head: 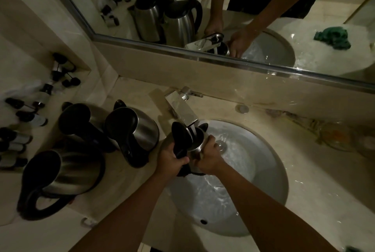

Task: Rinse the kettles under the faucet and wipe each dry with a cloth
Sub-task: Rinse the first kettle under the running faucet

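The rinse is underway: a steel kettle (195, 146), lid open, sits under the faucet (183, 110) taking the stream. The left hand (171, 159) grips its black handle; the right hand (209, 157) clasps its body. Next, probably swirl, empty, then fetch a cloth.

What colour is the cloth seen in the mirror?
Green; the cloth shows only as a reflection in the head view.

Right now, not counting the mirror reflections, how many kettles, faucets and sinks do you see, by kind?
Kettles: 4, one held under the faucet, three on the counter
Faucets: 1
Sinks: 1
Total: 6
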Demonstrator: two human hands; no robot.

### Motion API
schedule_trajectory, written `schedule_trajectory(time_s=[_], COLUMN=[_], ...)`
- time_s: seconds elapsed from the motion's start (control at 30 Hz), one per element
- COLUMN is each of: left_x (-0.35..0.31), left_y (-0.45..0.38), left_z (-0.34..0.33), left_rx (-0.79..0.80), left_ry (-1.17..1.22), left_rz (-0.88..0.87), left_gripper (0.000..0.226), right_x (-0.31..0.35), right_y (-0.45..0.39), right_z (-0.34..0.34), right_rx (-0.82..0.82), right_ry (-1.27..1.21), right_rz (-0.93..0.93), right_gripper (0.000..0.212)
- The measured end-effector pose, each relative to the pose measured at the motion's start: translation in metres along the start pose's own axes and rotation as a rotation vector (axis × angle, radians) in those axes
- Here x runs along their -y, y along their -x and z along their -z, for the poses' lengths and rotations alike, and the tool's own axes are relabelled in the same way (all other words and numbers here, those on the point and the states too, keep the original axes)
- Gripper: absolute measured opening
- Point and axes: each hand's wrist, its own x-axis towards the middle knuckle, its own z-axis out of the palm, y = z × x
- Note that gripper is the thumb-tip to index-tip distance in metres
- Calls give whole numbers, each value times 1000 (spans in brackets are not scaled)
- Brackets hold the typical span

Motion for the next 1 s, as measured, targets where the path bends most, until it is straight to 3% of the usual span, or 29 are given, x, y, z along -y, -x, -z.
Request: schedule_trajectory(time_s=[0.5, 0.6, 0.73, 1.0], left_x=[2, 0, -1, 6], left_y=[1, 1, 1, -6], left_z=[0, 0, 1, -2], left_rx=[22, 26, 28, -3], left_ry=[7, 12, 42, 11], left_rz=[51, 74, 108, 71], left_gripper=[63, 66, 69, 77], right_x=[-4, -6, -7, -3], right_y=[0, -1, -5, -4], right_z=[-4, -5, -8, -2], right_rx=[-42, -48, -52, -40], right_ry=[23, 10, 24, 34], right_rz=[31, 41, 26, 34], right_gripper=[125, 118, 128, 126])
